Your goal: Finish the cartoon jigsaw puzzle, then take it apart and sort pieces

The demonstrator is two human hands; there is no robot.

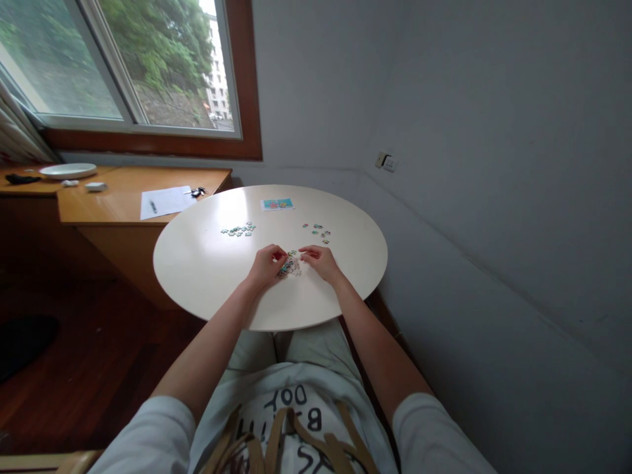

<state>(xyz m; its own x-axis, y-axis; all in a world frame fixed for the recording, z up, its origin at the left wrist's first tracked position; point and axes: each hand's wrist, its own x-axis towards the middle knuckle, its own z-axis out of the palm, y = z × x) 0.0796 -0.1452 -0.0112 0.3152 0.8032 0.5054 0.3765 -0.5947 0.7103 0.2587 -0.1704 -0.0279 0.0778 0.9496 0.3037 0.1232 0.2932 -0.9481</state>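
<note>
On the round white table, a pile of small jigsaw puzzle pieces [291,267] lies between my two hands. My left hand [268,262] is at the pile's left edge, its fingertips pinched on what looks like a puzzle piece [290,254]. Just to the right of the pile hovers my right hand [320,260], fingers loosely curved and apart, with nothing visible in them. Farther back on the left sits a group of greenish puzzle pieces [239,230]. Several scattered puzzle pieces [322,233] lie beyond my right hand.
A small colourful picture card [277,205] lies at the far side of the round table [197,276]. Left of it, a wooden desk [118,197] holds a paper sheet [165,201] with a pen, keys [198,191] and a white plate [68,171]. A wall borders the right.
</note>
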